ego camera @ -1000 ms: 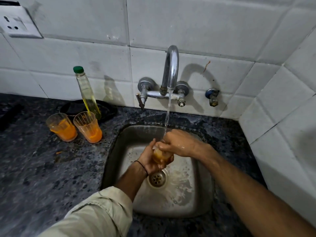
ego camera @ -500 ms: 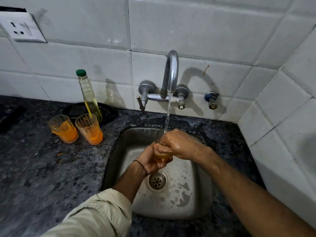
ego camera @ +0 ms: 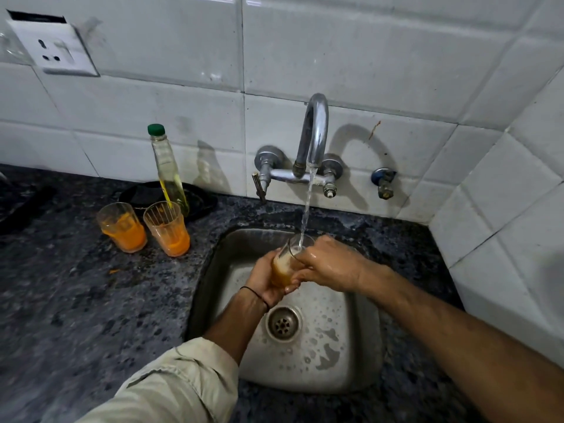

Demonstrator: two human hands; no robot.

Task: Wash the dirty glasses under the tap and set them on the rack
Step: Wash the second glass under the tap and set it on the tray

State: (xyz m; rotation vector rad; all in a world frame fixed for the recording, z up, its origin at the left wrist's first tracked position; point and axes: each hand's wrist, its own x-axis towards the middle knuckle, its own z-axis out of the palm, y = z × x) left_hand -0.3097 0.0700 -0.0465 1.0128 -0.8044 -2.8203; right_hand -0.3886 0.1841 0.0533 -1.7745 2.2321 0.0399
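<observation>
As the tap [ego camera: 314, 138] fills the glass [ego camera: 281, 267], left hand [ego camera: 262, 280] and right hand [ego camera: 331, 264] grip it, fingers [ego camera: 297, 279] curled, above the sink [ego camera: 363, 346], clear of its walls.

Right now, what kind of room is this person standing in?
Most likely a home kitchen: a square steel sink set in a dark speckled stone counter, a curved chrome wall tap running into a clear tumbler, and two clear glasses with orange dregs beside the sink.
</observation>
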